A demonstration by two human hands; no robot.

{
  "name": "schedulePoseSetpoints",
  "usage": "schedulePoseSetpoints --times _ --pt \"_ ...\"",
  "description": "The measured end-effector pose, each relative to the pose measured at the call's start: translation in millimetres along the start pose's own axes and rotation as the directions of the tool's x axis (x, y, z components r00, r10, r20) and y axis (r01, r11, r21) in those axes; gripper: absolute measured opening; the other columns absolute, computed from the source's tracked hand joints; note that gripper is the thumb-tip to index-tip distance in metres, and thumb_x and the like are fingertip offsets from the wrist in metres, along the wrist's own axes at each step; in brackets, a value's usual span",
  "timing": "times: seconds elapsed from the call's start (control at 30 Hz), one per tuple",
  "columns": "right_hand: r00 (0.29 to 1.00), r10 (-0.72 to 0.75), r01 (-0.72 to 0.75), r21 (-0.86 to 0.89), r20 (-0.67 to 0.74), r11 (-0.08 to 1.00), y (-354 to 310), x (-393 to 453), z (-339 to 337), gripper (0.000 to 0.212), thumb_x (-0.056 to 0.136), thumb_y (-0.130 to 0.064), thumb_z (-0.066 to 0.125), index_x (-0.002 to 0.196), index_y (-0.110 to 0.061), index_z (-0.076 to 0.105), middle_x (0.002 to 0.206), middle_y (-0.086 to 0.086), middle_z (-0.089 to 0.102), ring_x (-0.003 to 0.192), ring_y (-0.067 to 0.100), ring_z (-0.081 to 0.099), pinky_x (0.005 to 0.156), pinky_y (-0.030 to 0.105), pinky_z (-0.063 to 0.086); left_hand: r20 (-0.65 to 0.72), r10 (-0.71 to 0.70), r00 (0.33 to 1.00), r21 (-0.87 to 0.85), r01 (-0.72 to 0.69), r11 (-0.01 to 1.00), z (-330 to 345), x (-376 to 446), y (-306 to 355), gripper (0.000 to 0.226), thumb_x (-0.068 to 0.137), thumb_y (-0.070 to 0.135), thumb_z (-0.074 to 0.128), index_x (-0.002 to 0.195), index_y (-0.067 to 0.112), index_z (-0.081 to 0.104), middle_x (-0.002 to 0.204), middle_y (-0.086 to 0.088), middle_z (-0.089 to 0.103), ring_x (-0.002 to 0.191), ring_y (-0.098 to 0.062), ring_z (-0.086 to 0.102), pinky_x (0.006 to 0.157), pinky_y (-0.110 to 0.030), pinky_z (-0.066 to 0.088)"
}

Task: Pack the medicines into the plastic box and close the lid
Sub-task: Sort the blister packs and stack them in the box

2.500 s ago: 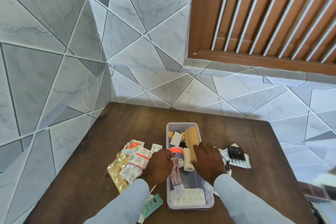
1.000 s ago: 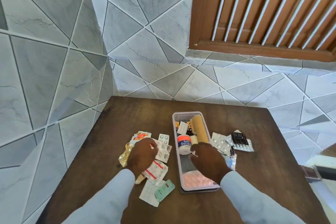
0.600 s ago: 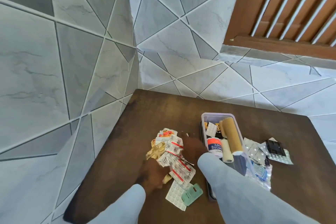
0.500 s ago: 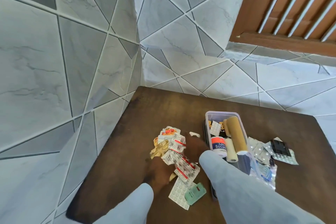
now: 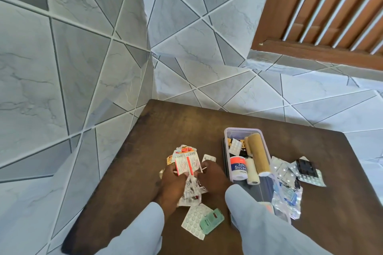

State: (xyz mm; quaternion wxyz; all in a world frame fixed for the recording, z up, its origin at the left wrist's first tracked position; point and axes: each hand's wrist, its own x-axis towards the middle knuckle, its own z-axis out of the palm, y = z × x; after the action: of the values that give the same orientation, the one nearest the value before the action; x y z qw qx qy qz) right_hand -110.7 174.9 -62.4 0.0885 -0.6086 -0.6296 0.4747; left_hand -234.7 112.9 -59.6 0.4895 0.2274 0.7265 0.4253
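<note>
A clear plastic box (image 5: 226, 136) stands open on the dark wooden table (image 5: 165, 126), holding a tan bandage roll (image 5: 258, 155), an adhesive tape roll (image 5: 238, 168) and small blister strips. Left of the box lies a heap of red-and-white medicine strips (image 5: 186, 161). My left hand (image 5: 172, 182) grips the heap from the left, and my right hand (image 5: 213, 178) closes on it from the right. Both hands sit left of the box; my right sleeve hides the box's near end.
A white blister sheet (image 5: 193, 220) and a green blister pack (image 5: 211, 220) lie near the table's front edge. Silver blister packs (image 5: 286, 190) and a black item (image 5: 306, 168) lie right of the box. Tiled walls enclose the table at the left and back.
My right hand left the box and crossed to the heap on the left, joining my left hand there. Both hands have gathered the strips together. The view swung left.
</note>
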Motion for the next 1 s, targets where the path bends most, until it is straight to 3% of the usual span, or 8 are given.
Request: schedulePoseSetpoints --times 0.1,0.27,0.37,0.47,0.57,0.73,0.87,1.0 --pt "0.999 -0.021 0.009 0.279 0.041 0.960 -3 -14 -15 0.028 0.089 -0.015 0.062 0.116 -0.022 0.056 0.110 0.002 0.068 0.100 0.021 0.066 0.083 0.036 0.058 0.067 0.017 0.998 -0.068 -0.012 0.998 -4 0 15 0.026 0.092 0.009 0.061 0.114 0.023 0.059 0.113 -0.004 0.070 0.098 -0.022 0.070 0.089 -0.047 0.057" --pt "0.990 -0.113 0.140 0.570 -0.084 0.810 5 -55 -95 0.041 0.086 -0.005 0.069 0.121 -0.020 0.052 0.103 0.009 0.070 0.091 0.024 0.070 0.078 0.040 0.058 0.335 0.197 0.921 -0.029 -0.199 0.980 23 -28 58 0.034 0.091 -0.010 0.053 0.111 0.015 0.062 0.108 -0.012 0.071 0.092 -0.023 0.070 0.083 -0.040 0.058" --pt "0.984 -0.122 0.168 0.431 -0.132 0.886 34 -83 -149 0.032 0.087 -0.005 0.067 0.111 -0.024 0.060 0.099 0.005 0.068 0.091 0.022 0.068 0.077 0.038 0.057 0.533 0.227 0.815 0.167 -0.365 0.916 65 -44 65 0.041 0.089 -0.008 0.055 0.123 0.013 0.063 0.116 -0.008 0.070 0.105 -0.022 0.067 0.093 -0.040 0.054" --pt "0.981 -0.055 0.094 0.211 -0.185 0.973 67 -102 -171 0.024 0.086 0.002 0.064 0.095 -0.020 0.067 0.087 0.013 0.069 0.066 0.007 0.066 0.058 0.021 0.051 0.653 0.184 0.735 0.307 -0.479 0.823 112 -54 60 0.051 0.086 -0.005 0.059 0.131 0.017 0.059 0.127 -0.005 0.064 0.116 -0.022 0.061 0.097 -0.037 0.052" --pt "0.967 0.014 0.018 0.120 -0.254 0.993 97 -118 -174 0.025 0.088 0.007 0.055 0.106 -0.009 0.062 0.085 0.011 0.066 0.058 0.003 0.059 0.046 0.007 0.042 0.684 0.136 0.717 0.385 -0.514 0.767 146 -57 53 0.053 0.090 0.001 0.060 0.136 0.026 0.053 0.136 0.004 0.058 0.124 -0.019 0.056 0.084 -0.022 0.056" --pt "0.945 0.024 -0.019 0.019 -0.326 1.000 113 -134 -156 0.032 0.091 -0.015 0.058 0.121 -0.025 0.051 0.080 -0.007 0.062 0.069 0.005 0.060 0.057 0.009 0.047 0.665 0.138 0.734 0.518 -0.586 0.624 162 -60 49 0.049 0.093 0.002 0.056 0.134 0.028 0.056 0.137 0.002 0.058 0.124 -0.021 0.055 0.101 -0.036 0.050" --pt "0.952 -0.016 -0.097 -0.352 -0.305 0.931 118 -133 -141 0.046 0.090 -0.042 0.055 0.134 -0.028 0.048 0.123 -0.002 0.065 0.113 0.018 0.060 0.094 0.033 0.049 0.654 0.105 0.750 0.634 -0.618 0.466 159 -55 44 0.047 0.093 0.012 0.058 0.135 0.033 0.054 0.134 0.006 0.058 0.120 -0.023 0.056 0.102 -0.036 0.049" --pt "0.972 -0.048 -0.071 -0.480 -0.231 0.874 111 -131 -142 0.044 0.094 -0.044 0.050 0.133 -0.024 0.049 0.133 0.000 0.056 0.124 0.020 0.051 0.097 0.032 0.043 0.636 0.108 0.764 0.680 -0.621 0.390 157 -56 39 0.046 0.092 0.015 0.061 0.134 0.034 0.054 0.135 0.007 0.057 0.121 -0.024 0.054 0.105 -0.038 0.046"
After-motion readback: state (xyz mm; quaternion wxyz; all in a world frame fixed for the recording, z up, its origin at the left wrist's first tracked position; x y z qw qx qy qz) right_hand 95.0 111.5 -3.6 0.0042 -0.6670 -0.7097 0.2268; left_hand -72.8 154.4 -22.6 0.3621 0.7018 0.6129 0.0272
